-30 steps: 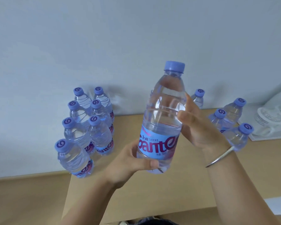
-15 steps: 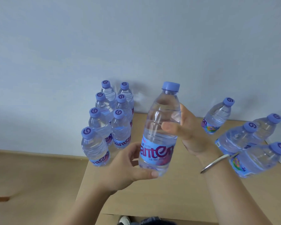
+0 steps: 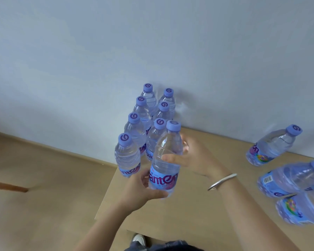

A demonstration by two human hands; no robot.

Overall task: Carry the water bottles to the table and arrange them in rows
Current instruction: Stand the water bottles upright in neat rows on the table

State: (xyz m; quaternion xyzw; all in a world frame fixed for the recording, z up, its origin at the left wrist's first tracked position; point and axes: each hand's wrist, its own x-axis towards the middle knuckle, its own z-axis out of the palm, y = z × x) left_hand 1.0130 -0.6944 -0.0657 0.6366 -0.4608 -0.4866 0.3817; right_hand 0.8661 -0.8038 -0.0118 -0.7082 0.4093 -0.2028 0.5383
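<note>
Clear plastic water bottle (image 3: 165, 160), blue cap, upright over the wooden table (image 3: 198, 211): left hand (image 3: 140, 192) curled round its base, right hand (image 3: 194, 158) clasping its shoulder. Seven-bottle double row (image 3: 143, 124) at 11 o'clock; three loose bottles (image 3: 279, 171) at 3 o'clock.

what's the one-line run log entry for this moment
stage: placing | held bottle: upright, low beside two-column group | left hand: grips base | right hand: grips body | table | loose bottles right

view: head, single | faces: forward and down at table (image 3: 198, 211) corner by wall (image 3: 152, 42) | range: close
</note>
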